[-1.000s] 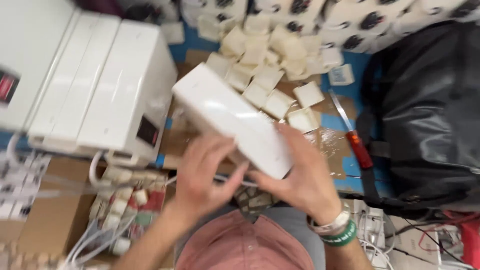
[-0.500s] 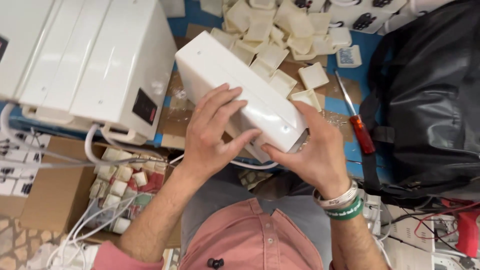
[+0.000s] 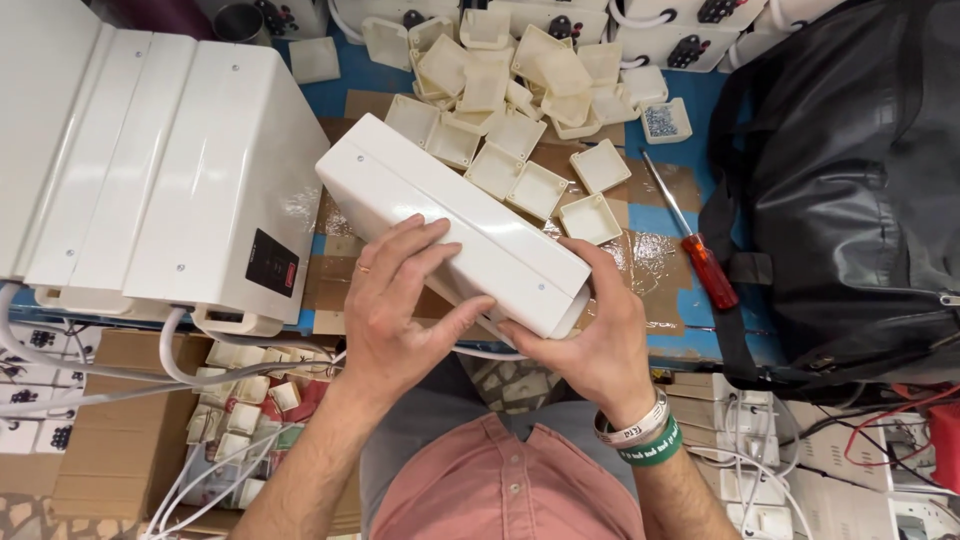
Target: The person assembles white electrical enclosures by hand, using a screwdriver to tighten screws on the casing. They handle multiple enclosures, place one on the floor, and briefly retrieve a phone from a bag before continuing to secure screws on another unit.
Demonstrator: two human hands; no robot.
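The tabletop (image 3: 690, 345) is blue, patched with brown cardboard and clear tape through the middle of the frame. A heap of small cream plastic covers (image 3: 520, 90) lies across its upper centre. A red-handled screwdriver (image 3: 692, 245) lies right of centre, just beside a black bag (image 3: 850, 190) filling the right side. Large white housings (image 3: 150, 160) occupy the upper left.

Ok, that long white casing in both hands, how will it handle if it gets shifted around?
The white casing probably stays stiff: it spans both hands without sagging. Its smooth, glossy faces look slippery, so the left hand on top and the right hand under one end seem wise. Flat sides suggest it won't roll.
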